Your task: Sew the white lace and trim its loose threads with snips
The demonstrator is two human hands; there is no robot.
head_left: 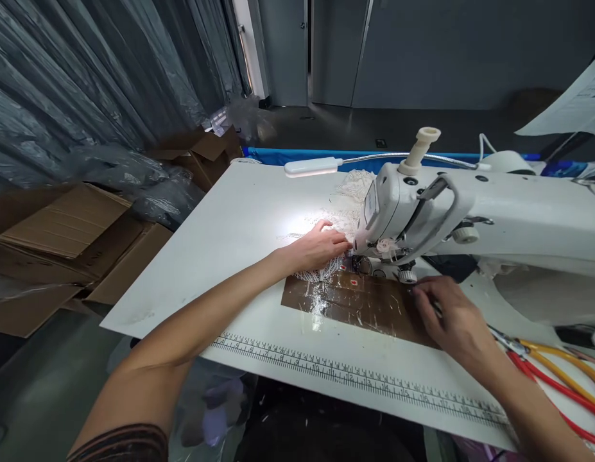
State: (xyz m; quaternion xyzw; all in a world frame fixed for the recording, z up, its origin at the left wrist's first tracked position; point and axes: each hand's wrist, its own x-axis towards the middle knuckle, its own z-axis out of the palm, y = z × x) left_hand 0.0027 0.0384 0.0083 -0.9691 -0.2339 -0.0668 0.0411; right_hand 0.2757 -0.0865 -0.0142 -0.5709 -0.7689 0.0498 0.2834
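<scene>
White lace [343, 221] lies in a bunched strip on the left of the sewing machine [386, 205], partly beneath its head. My left hand [319, 247] rests on this lace, fingers stretched toward the needle area. A shiny brown sheet [345, 301] covers the machine bed in front, with a lace edge on its far left part. To the right of the presser area, my right hand [451, 311] is closed, thumb and index finger pinched together. A small dark piece shows inside its curled fingers, too hidden to name.
Scissors with red and orange handles [557, 366] lie at the right. A printed ruler [326, 369] runs along the table's front edge. A lit lamp bar [312, 167] hangs over the white table [220, 237]. Cardboard boxes [80, 237] stand left; a paper sheet [571, 102] hangs right.
</scene>
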